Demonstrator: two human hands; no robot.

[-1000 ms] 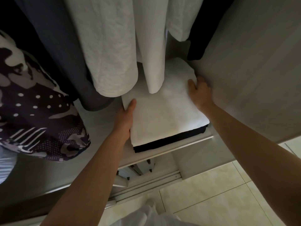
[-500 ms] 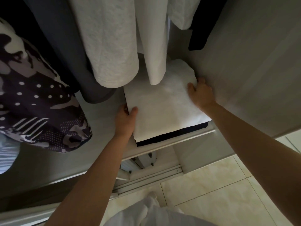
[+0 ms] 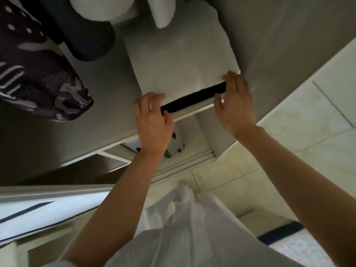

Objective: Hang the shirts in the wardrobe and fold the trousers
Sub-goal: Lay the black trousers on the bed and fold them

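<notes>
White folded trousers (image 3: 181,60) lie on top of a black folded garment (image 3: 192,97) at the right end of the wardrobe shelf (image 3: 107,97). My left hand (image 3: 152,120) is at the stack's front left corner, fingers over the white top and thumb against the black edge. At the front right corner, my right hand (image 3: 235,101) touches the stack with relaxed fingers. White shirts (image 3: 104,8) hang above the shelf, only their lower ends in view.
A dark grey garment (image 3: 86,35) and a dark patterned one (image 3: 38,74) hang at the left. The wardrobe's side wall (image 3: 279,35) stands close to the stack's right. Below are the door track (image 3: 185,162) and tiled floor (image 3: 308,122).
Both hands have drawn back from the sides of the stack to its front corners. The view has tilted down, showing less of the hanging shirts and more floor.
</notes>
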